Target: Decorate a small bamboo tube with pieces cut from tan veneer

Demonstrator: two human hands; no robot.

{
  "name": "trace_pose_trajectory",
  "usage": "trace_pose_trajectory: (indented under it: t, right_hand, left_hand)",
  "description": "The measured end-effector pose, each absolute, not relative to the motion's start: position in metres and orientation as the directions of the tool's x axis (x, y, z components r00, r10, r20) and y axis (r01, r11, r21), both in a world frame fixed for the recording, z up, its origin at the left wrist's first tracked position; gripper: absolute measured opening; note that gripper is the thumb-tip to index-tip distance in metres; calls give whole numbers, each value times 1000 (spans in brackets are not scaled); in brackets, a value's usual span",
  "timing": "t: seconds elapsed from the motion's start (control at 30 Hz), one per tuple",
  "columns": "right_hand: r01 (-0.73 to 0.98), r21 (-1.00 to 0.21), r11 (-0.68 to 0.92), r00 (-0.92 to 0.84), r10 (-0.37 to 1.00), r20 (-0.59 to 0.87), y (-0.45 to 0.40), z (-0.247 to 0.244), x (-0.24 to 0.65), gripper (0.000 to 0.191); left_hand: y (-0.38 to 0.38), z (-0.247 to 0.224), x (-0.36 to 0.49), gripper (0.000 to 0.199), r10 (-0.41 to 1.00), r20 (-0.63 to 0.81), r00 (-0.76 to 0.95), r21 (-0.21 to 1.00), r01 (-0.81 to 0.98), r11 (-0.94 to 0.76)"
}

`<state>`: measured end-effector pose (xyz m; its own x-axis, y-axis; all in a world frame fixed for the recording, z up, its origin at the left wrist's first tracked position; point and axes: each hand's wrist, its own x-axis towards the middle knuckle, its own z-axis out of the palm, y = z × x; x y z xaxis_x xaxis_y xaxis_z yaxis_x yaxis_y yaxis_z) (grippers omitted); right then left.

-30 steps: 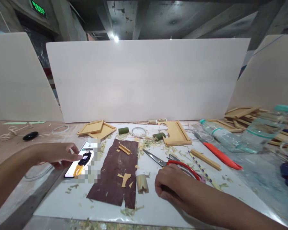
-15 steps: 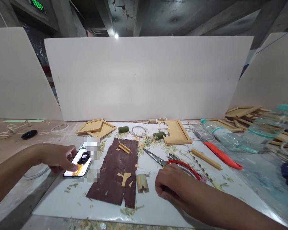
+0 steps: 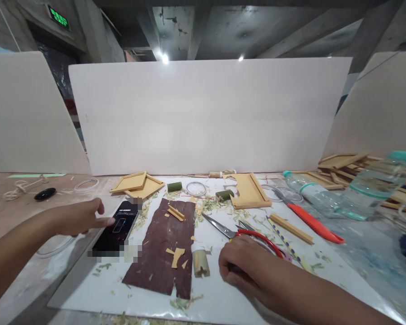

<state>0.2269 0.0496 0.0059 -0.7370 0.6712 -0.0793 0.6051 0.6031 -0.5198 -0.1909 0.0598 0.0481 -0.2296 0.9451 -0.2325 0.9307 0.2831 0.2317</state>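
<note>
My left hand [image 3: 83, 217] is over the left edge of a phone [image 3: 117, 228] with a dark screen, thumb and a finger apart, nothing held. The thumb tip is at the screen. My right hand [image 3: 240, 262] rests curled on the white board [image 3: 98, 289], beside the red handles of the scissors [image 3: 223, 229]; what its fingers may hold is hidden. Between the hands lie a dark brown sheet [image 3: 159, 253] with tan scraps [image 3: 178, 257] on it and a short pale bamboo piece [image 3: 200, 263] standing or lying at its right edge.
Behind are thin wooden trays [image 3: 130, 182], green bamboo pieces [image 3: 174, 186] and a cut wooden panel [image 3: 250, 192]. To the right lie a wooden strip [image 3: 291, 228], a red-handled knife [image 3: 314, 223] and clear plastic bottles [image 3: 316, 194]. A white partition [image 3: 203, 117] stands behind.
The phone screen has gone from a bright picture to a mostly dark display. My left thumb has moved up and off the lower screen. My right hand stays in place.
</note>
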Motion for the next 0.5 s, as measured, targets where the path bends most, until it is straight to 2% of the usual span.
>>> trace_pose_trajectory:
  t: [0.1,0.23,0.3,0.43,0.5]
  right_hand:
    - [589,-590,552,-700,713,-31,50,2,227,14]
    - [540,-705,459,-644,765,5,50,2,226,13]
    - [512,-741,434,-631,776,18,51,4,225,12]
    - [538,-721,437,-617,786,17,51,2,223,11]
    - [558,-697,450,-617,787,15,51,-1,223,13]
  left_hand:
    - [43,58,-141,51,979,-137,-151,237,955,180]
    - [10,43,-52,42,964,-196,179,417,905,-84]
    - [2,32,-26,39,938,-208,277,447,880,-161]
    - [13,18,-40,39,980,-124,155,307,945,-111]
    - [25,12,-68,41,1000,-26,-4,147,989,8]
